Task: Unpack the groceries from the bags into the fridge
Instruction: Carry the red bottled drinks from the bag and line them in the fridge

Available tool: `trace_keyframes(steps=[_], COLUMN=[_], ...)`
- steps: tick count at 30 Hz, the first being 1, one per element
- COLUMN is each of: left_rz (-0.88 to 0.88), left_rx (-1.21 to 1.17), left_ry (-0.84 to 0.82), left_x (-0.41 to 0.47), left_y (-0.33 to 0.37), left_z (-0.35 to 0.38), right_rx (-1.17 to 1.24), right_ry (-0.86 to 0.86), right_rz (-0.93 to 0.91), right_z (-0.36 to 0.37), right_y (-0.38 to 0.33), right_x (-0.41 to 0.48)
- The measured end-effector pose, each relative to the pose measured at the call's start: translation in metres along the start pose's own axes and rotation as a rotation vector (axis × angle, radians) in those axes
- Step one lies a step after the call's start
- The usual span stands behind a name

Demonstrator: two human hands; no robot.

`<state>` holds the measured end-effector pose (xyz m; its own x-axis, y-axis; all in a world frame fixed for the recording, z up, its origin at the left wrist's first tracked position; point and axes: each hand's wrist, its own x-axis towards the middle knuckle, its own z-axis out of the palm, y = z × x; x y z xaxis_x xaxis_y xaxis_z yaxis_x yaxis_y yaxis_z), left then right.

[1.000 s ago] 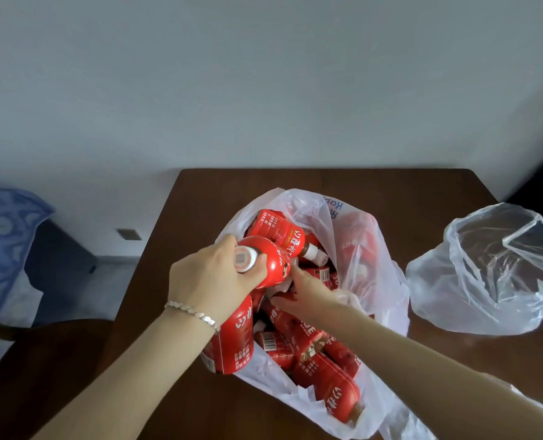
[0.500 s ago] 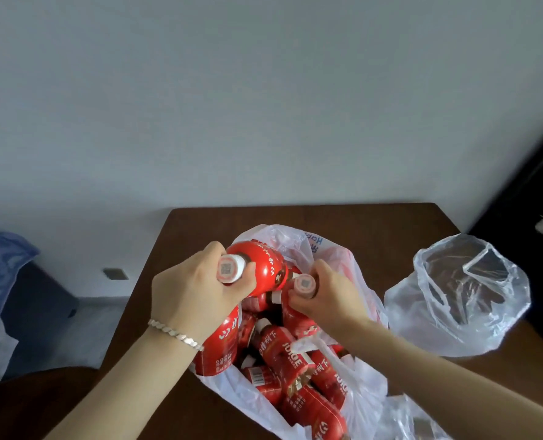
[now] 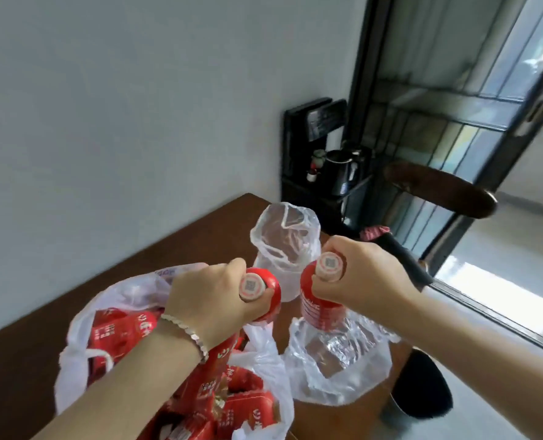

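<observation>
Left hand (image 3: 210, 300) clamps the left red bottle (image 3: 272, 292), right hand (image 3: 362, 277) clamps the right red bottle (image 3: 314, 304) at three o'clock, both hang cap-up.

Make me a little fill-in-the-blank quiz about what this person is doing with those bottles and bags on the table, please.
1. The bracelet is on the ___ wrist.
2. The left hand grips the left bottle, the right hand the right bottle: ___ bottles held in all.
3. The white bag holds more bottles, all coloured ___.
Missing words: left; two; red.
</observation>
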<state>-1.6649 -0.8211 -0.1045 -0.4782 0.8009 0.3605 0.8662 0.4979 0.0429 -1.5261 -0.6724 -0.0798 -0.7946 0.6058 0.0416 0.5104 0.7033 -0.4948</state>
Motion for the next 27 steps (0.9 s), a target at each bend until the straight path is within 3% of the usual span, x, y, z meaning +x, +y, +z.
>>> trace_keyframes(steps=[3,6,15,27], left_rz=[0.242,0.419,0.974,1.281], left_rx=[-0.045,-0.154,-0.141,-0.413], left_ry=[0.057,-0.057,-0.065,-0.132], left_x=[0.025,0.039,0.022,-0.058], left_y=[0.07,0.154,0.465,0.844], left_z=[0.002,0.009,0.016,-0.011], right_rx=[-0.041,-0.1,-0.23,-0.231], right_ry=[0.079,0.196,0.477,0.748], right_rz=[0.151,0.307,0.776,1.147], right_z=[-0.032,-0.065,-0.169,-0.317], right_y=[0.05,0.107,0.29,0.476], right_x=[-0.045,-0.099,-0.302,-0.555])
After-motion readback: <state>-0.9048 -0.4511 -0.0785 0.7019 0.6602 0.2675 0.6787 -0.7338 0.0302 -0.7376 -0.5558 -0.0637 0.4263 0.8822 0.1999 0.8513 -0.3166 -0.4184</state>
